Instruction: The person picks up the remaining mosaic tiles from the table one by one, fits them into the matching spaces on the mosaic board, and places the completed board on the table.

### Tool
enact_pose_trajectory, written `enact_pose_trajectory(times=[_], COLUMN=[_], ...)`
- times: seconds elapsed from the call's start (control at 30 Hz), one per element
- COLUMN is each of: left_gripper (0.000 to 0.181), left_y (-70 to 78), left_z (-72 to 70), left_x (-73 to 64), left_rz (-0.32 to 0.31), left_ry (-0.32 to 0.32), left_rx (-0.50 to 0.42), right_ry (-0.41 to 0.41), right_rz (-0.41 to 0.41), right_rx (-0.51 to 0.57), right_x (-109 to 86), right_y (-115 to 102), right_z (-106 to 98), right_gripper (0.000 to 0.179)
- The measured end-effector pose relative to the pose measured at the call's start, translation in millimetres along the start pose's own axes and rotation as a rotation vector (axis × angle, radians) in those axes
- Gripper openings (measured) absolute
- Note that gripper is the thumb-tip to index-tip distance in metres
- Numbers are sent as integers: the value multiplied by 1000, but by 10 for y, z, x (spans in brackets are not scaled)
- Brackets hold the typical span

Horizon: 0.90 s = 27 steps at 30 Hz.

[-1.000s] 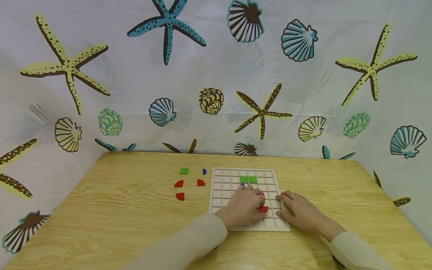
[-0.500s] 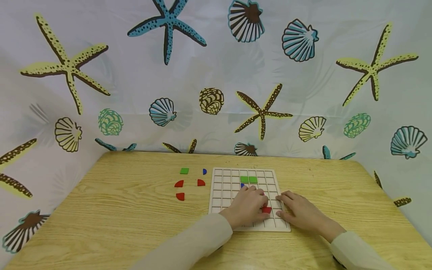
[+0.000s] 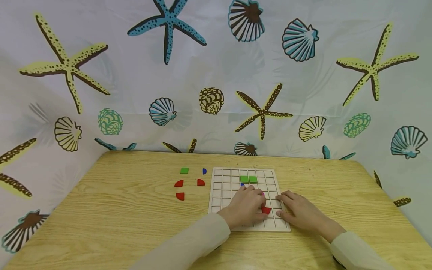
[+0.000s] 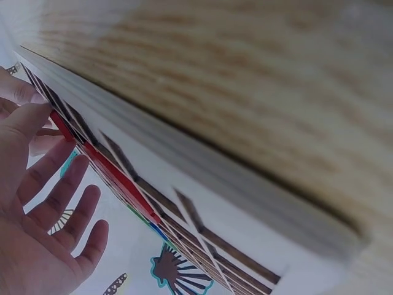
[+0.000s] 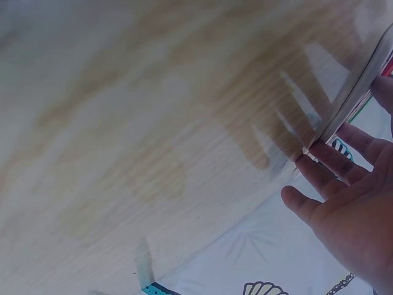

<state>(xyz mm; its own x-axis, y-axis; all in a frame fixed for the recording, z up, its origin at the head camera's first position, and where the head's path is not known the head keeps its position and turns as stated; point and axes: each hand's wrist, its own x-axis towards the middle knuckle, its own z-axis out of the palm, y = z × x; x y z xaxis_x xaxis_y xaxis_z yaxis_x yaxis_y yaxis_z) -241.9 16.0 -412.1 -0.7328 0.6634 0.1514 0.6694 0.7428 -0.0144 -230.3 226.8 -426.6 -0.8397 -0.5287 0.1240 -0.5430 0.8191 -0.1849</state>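
Observation:
In the head view my left hand (image 3: 246, 205) lies over the middle of a white grid board (image 3: 217, 180). Its thumb and index finger pinch a red quarter-circle piece (image 3: 266, 211) low on the board's right half; the left wrist view shows this red piece (image 4: 62, 126) at the fingertips, the other fingers spread. A second red piece (image 4: 120, 177) lies on the board there. Two green squares (image 3: 248, 179) sit in the upper cells; a blue piece (image 3: 242, 184) and a pink piece (image 3: 263, 194) are partly covered by the hand. My right hand (image 3: 302, 212) rests its fingertips against the board's right edge.
Left of the board on the wooden table (image 3: 128, 210) lie a green square (image 3: 184, 171), a blue half-circle (image 3: 204, 171) and several red quarter-circles (image 3: 180, 196). A cloth (image 3: 202, 131) printed with shells and starfish stands behind the table and along its sides.
My left hand shifted slightly right with the red quarter-circle, then a little back left. The piece has turned so its curved edge shows at the lower right. My right hand has stayed put.

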Motion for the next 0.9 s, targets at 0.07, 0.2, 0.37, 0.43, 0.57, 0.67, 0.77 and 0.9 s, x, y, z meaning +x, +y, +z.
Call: enact_pose_trajectory(times=[0.07, 0.2, 0.37, 0.43, 0.57, 0.67, 0.77, 0.9], left_gripper=[26, 25, 27, 27, 28, 28, 28, 26], left_y=[-2, 0, 10, 15, 24, 27, 28, 29], left_z=[-4, -1, -7, -12, -12, -6, -7, -10], left_x=[-3, -3, -6, -8, -7, -6, -8, -15], left_rz=[0, 5, 2, 1, 1, -2, -2, 4], left_ry=[1, 15, 25, 27, 28, 27, 29, 37], left_rx=[-5, -5, 3, 2, 12, 18, 16, 18], right_ry=[-2, -3, -2, 1, 7, 7, 9, 8], right_rz=[5, 6, 5, 4, -1, -3, -6, -7], right_rx=[0, -1, -2, -5, -9, -10, -12, -8], right_x=[0, 1, 0, -2, -3, -2, -3, -7], right_y=[-2, -5, -5, -5, -5, -3, 0, -1], right_z=[-2, -4, -1, 1, 6, 12, 15, 12], right_gripper=[45, 44, 45, 45, 45, 45, 45, 45])
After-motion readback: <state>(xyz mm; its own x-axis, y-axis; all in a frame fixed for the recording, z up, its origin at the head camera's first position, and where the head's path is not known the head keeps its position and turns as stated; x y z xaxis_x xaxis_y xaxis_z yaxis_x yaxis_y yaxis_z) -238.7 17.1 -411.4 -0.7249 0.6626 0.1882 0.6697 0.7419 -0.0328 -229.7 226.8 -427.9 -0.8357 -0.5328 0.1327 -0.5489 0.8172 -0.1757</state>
